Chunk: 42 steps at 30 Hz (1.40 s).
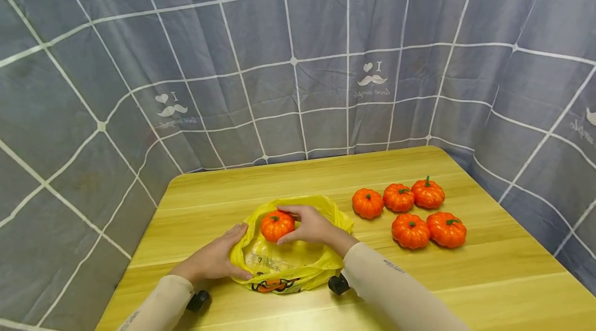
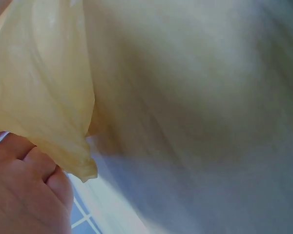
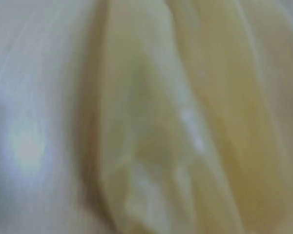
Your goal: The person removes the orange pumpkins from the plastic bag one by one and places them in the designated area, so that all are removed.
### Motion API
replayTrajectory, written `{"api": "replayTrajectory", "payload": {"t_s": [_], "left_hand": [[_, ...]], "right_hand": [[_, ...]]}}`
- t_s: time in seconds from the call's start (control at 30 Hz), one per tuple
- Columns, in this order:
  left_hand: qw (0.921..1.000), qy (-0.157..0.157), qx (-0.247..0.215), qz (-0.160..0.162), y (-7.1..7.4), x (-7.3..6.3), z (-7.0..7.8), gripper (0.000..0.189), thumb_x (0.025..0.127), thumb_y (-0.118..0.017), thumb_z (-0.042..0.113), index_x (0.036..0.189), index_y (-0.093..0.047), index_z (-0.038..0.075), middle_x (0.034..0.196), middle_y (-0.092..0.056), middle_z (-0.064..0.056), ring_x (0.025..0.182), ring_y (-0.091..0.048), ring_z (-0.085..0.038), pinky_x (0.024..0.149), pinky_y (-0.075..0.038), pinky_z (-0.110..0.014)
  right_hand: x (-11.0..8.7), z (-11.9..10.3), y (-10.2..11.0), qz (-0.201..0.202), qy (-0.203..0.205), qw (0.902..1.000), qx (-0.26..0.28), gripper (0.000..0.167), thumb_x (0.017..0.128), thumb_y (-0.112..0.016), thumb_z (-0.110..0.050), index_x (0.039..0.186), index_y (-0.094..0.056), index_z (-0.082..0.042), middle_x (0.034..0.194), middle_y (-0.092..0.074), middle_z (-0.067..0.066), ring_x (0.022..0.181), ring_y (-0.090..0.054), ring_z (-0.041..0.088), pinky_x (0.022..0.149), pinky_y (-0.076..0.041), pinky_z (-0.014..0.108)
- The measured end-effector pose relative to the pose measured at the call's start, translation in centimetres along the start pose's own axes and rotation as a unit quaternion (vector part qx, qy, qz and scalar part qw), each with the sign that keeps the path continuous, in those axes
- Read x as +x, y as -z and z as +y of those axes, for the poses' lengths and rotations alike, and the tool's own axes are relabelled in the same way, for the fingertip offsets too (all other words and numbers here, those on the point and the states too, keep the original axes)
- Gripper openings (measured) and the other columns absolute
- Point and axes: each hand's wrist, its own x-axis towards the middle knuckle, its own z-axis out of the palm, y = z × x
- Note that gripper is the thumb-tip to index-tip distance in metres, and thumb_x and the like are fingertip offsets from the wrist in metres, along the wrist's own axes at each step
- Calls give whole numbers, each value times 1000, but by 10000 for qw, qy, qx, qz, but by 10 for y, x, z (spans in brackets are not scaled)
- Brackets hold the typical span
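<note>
A yellow plastic bag (image 1: 298, 264) lies on the table with its mouth spread wide and some dark and orange print on its front. My left hand (image 1: 214, 256) holds the bag's left side, thumb near the front rim and fingers along the outer left edge. The left wrist view shows bent fingers (image 2: 34, 161) against the hanging plastic. Over the bag's mouth, my right hand (image 1: 309, 225) grips a small orange pumpkin (image 1: 274, 226) with a green stem from its right side. The right wrist view has only blurred yellow plastic (image 3: 151, 122); the hand itself is out of that frame.
Several more small orange pumpkins stand to the right of the bag, among them a near one (image 1: 368, 203) and one at the far right (image 1: 446, 229). The wooden table (image 1: 503, 279) is bordered by a grey checked curtain (image 1: 321, 88) at the back and sides.
</note>
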Motion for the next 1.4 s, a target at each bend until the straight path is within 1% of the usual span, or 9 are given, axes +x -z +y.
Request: {"api": "replayTrajectory", "payload": {"t_s": [0.17,0.37,0.43,0.57,0.67,0.83,1.07,1.17,1.4], "left_hand": [[10000,32,-20,32,7,-1,-2,127,69,-89,55,157,-21,-5,163,-17,-25,149,-13,-44,117,-16,-60],[10000,68,-37,9,13,-3,-5,127,68,-90,53,157,-20,-7,162,-17,-26,149,-13,-45,116,-17,-62],[9999,103,-1,22,13,-2,-8,128,68,-90,54,157,-20,-6,163,-17,-25,149,-13,-44,116,-17,-61],[9999,123,66,21,15,-5,-11,129,68,-89,57,158,-20,-5,163,-16,-26,149,-13,-45,115,-18,-63],[9999,115,85,8,18,-7,-15,128,69,-87,57,158,-19,-5,163,-15,-25,148,-13,-46,115,-18,-65],[9999,68,130,-10,21,-9,-20,128,70,-86,59,158,-18,-5,163,-15,-25,148,-13,-47,114,-18,-66],[9999,60,134,7,22,-11,-22,128,70,-86,59,158,-19,-6,163,-15,-26,148,-13,-47,114,-17,-65],[10000,1,89,38,22,-11,-22,127,71,-86,58,157,-19,-8,162,-16,-28,147,-13,-48,114,-17,-66],[9999,40,83,82,22,-12,-20,127,70,-87,57,157,-19,-7,162,-16,-28,147,-14,-48,114,-18,-66]], "right_hand": [[-4,-3,8,16,-49,9998,187,84,73,-94,-25,146,-55,-10,144,-55,8,129,-54,35,99,-50,41],[-8,-5,22,139,-30,9987,486,81,74,-93,-21,145,-55,-9,143,-54,10,127,-56,34,98,-51,39],[-10,-4,27,158,32,9990,415,81,74,-93,-21,145,-56,-8,143,-55,9,127,-56,32,99,-50,38],[-15,-2,37,164,157,9994,270,80,74,-93,-21,144,-57,-7,143,-56,8,128,-55,28,101,-49,39],[-20,1,45,218,166,9993,235,79,73,-93,-20,143,-58,-8,143,-56,8,129,-54,27,101,-49,39],[-31,6,60,329,111,9992,203,78,73,-93,-21,142,-59,-7,144,-55,11,128,-55,32,100,-49,42],[-49,12,85,346,153,9991,197,78,74,-92,-20,141,-57,-1,143,-55,15,128,-55,37,101,-49,48],[-58,15,94,411,107,9991,77,77,73,-93,-22,140,-59,-2,142,-56,16,126,-56,37,100,-50,48],[-85,24,112,467,-61,9985,-291,77,69,-95,-25,135,-62,-4,134,-61,13,121,-60,32,100,-50,46]]}}
